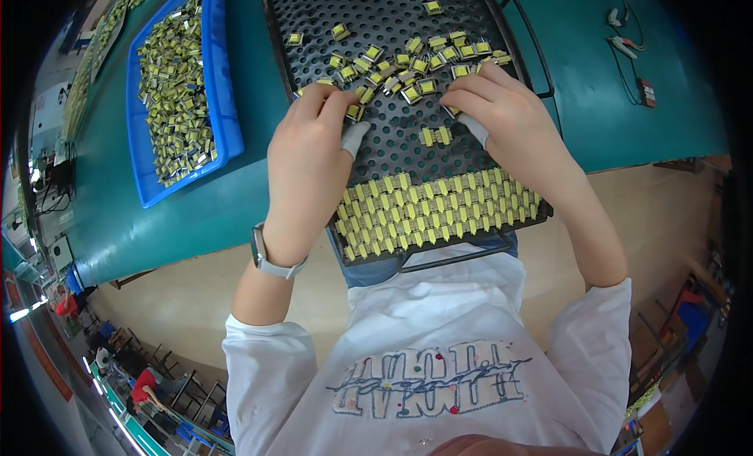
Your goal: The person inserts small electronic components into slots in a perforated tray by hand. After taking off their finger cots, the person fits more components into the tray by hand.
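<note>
A black perforated metal tray [392, 17] lies on the green table, its near edge hanging over toward me. Several rows of small yellow components [439, 209] are lined up along its near part. Loose yellow components [408, 64] lie scattered in the middle. My left hand [310, 154] rests on the tray's left side, fingertips on a component [354, 111] at the heap's edge; a grey cot covers the thumb. My right hand [506, 119] rests on the right side, fingers curled over loose components. A small pair [436, 136] lies between the hands.
A blue plastic bin [227, 95] full of the same yellow components stands at the left on the green table [596, 87]. Cables with clips [627, 44] lie at the far right. Another tray of parts runs along the far left edge.
</note>
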A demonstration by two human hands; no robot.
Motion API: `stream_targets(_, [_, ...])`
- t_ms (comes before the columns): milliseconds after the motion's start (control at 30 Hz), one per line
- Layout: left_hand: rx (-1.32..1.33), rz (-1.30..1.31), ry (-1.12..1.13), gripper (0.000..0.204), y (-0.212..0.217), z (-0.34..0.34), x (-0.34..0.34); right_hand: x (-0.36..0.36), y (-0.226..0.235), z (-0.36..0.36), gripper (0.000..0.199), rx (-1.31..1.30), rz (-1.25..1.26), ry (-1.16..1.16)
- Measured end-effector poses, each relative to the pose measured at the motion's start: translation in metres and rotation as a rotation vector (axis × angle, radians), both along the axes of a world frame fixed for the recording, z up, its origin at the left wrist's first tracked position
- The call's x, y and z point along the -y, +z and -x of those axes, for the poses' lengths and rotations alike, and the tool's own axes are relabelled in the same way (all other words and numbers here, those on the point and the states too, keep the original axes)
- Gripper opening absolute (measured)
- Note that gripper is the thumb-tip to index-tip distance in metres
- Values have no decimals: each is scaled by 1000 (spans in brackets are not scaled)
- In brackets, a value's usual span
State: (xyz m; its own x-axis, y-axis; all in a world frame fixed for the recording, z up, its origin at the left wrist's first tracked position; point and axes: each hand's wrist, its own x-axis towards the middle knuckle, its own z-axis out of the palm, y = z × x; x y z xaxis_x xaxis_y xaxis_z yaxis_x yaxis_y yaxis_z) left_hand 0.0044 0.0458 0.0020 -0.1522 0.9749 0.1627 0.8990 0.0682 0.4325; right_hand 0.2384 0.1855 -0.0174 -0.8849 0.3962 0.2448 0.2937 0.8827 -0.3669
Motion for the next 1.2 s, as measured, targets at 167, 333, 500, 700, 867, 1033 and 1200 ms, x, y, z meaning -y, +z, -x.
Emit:
stream_targets(167, [-38, -26, -30, 30, -3, -7, -1, 9, 12, -7, 53, -4, 61, -6])
stream_targets(333, [81, 102, -32, 27, 1, -6, 1, 17, 13, -16, 53, 22, 129, -14])
stream_targets(500, [428, 161, -60, 21, 4, -16, -1, 20, 7, -16, 49, -11, 160, -38])
stream_targets(700, [483, 165, -42, 22, 2, -18, -6, 19, 1, -16, 40, -48, 252, -34])
stream_targets(867, [459, 193, -57, 24, 4, -21, -4, 21, -2, -16, 37, -98, 282, -74])
stream_targets(1033, [386, 208, -102, 32, 8, -20, -1, 23, -7, -18, 35, -132, 321, -90])
stream_targets(1200, [326, 183, -100, 32, 2, -20, -2, 22, -6, -19, 33, -108, 271, -81])
